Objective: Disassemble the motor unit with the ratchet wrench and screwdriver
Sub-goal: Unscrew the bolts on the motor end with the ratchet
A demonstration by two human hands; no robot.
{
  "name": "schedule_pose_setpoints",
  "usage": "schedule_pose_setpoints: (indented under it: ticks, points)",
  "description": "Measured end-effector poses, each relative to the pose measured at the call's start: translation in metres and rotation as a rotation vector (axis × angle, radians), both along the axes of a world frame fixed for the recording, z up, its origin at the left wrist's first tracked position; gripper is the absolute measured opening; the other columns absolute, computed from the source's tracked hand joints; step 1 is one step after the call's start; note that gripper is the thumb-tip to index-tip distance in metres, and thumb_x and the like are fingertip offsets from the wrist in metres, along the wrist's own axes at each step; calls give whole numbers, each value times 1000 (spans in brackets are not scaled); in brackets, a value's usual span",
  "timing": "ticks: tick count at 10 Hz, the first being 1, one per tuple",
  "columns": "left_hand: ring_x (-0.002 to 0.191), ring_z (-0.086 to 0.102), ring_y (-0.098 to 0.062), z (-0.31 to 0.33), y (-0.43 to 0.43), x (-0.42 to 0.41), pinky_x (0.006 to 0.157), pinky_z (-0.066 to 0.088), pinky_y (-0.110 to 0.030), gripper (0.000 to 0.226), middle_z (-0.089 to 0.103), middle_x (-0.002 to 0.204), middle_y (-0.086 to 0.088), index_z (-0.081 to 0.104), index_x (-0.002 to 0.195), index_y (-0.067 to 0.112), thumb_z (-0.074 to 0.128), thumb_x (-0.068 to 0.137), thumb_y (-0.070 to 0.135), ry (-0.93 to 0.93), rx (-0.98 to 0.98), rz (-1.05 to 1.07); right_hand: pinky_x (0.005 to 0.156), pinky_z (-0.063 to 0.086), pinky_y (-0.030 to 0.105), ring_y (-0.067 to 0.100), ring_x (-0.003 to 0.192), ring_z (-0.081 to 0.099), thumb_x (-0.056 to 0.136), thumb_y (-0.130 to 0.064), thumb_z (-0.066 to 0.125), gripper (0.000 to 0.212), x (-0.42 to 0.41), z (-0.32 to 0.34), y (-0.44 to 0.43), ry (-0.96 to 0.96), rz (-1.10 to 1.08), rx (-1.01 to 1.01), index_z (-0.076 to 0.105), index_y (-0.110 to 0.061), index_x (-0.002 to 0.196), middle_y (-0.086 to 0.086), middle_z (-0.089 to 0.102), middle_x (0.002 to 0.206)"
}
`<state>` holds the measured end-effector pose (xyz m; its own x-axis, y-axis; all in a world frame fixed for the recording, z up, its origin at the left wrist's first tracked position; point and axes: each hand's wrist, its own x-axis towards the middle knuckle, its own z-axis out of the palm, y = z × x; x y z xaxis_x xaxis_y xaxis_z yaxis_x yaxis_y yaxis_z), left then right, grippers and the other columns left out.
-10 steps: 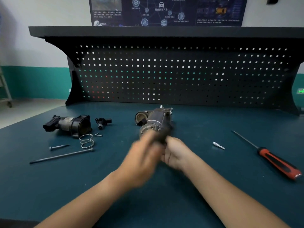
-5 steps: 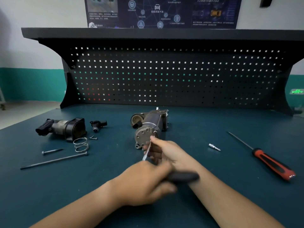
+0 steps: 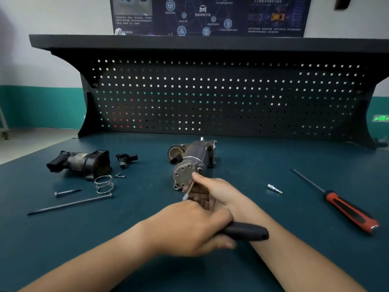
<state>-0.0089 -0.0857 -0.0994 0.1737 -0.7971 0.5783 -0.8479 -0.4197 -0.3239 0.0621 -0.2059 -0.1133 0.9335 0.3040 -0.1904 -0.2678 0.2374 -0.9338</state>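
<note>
Half of wrench (image 3: pixel 245 231) under L/R hands (image 3: pixel 189 230) (image 3: pixel 217 189)

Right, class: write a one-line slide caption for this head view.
Left hand grips the wrench handle; right hand steadies its shaft against the motor.

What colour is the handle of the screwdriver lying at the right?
The screwdriver handle is red with black inlays; the head view shows it.

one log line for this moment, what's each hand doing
left hand: grips ratchet wrench handle | right hand: pinches its shaft at motor unit end plate | red screwdriver: lying on bench, right
</note>
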Motion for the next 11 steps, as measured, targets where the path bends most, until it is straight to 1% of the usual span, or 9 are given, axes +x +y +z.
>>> schedule_pose_setpoints:
  ticks: [2, 3, 4, 5, 6, 8, 9, 10, 11]
  points:
    - [29, 26, -3, 27, 5, 6, 33, 24, -12, 34, 34, 37, 5, 40, 73, 17, 32, 96, 40, 980, -1560, -278, 51, 54, 18, 14, 59, 69, 99, -13, 37, 32, -2, 3, -1, 32, 40, 195, 62, -2, 82, 8, 72, 68]
    - [28, 18, -5, 35, 14, 21, 35, 18, -11, 44, 24, 38, 10, 37, 72, 17, 19, 100, 46, 1026, -1793, -360, 44, 49, 14, 10, 52, 67, 97, -8, 40, 30, -3, 3, 3, 14, 7, 186, 62, -3, 78, 4, 71, 63]
    - [30, 24, -1, 22, 12, 9, 35, 23, -9, 37, 34, 37, 6, 38, 74, 17, 32, 90, 50, 993, -1363, -336, 39, 40, 13, 4, 40, 58, 96, -9, 45, 27, -4, 5, 5, -10, -33, 68, 60, -6, 73, 0, 67, 54]
    - [43, 37, -1, 6, 18, 3, 41, 29, -19, 19, 48, 55, 13, 44, 87, 26, 36, 85, 43, 522, -434, -158, 51, 43, 20, 17, 58, 58, 92, -13, 52, 19, -4, 4, 6, -31, -63, -4, 59, -5, 77, 11, 63, 68]
    - [45, 41, -16, -4, 18, 3, 43, 28, -27, 26, 48, 57, 9, 37, 91, 22, 30, 93, 47, 279, -223, -41, 68, 50, 29, 30, 79, 66, 91, -17, 55, 15, -5, 3, 5, -31, -79, -68, 62, -5, 88, 17, 67, 89]
    - [29, 21, -4, 20, -3, 2, 35, 19, -10, 40, 28, 38, 10, 36, 74, 16, 22, 99, 44, 948, -1716, -412, 33, 27, 12, 1, 32, 39, 98, -18, 41, 30, -7, 8, 1, 40, -6, 68, 63, -9, 79, -2, 72, 65]
    - [31, 28, -1, 16, -10, -4, 33, 24, -12, 25, 40, 39, 5, 40, 75, 19, 33, 86, 40, 860, -1385, -270, 34, 23, 12, 3, 30, 29, 96, -15, 44, 29, -7, 9, 2, 59, -19, 81, 55, -12, 69, -1, 65, 54]
    - [58, 49, -14, 1, -16, -13, 52, 28, -25, 37, 62, 73, 0, 47, 95, 12, 36, 85, 46, 490, -123, 144, 34, 24, 13, 6, 29, 31, 94, -15, 48, 28, -6, 8, 2, 66, -33, 54, 52, -10, 67, 3, 61, 52]
    - [75, 54, -26, -7, -20, -9, 59, 24, -32, 44, 58, 83, -9, 44, 101, 15, 32, 90, 56, 277, 210, 211, 31, 26, 13, 5, 26, 28, 94, -21, 50, 27, -9, 5, 0, 24, -30, -45, 54, -10, 71, 6, 69, 62]
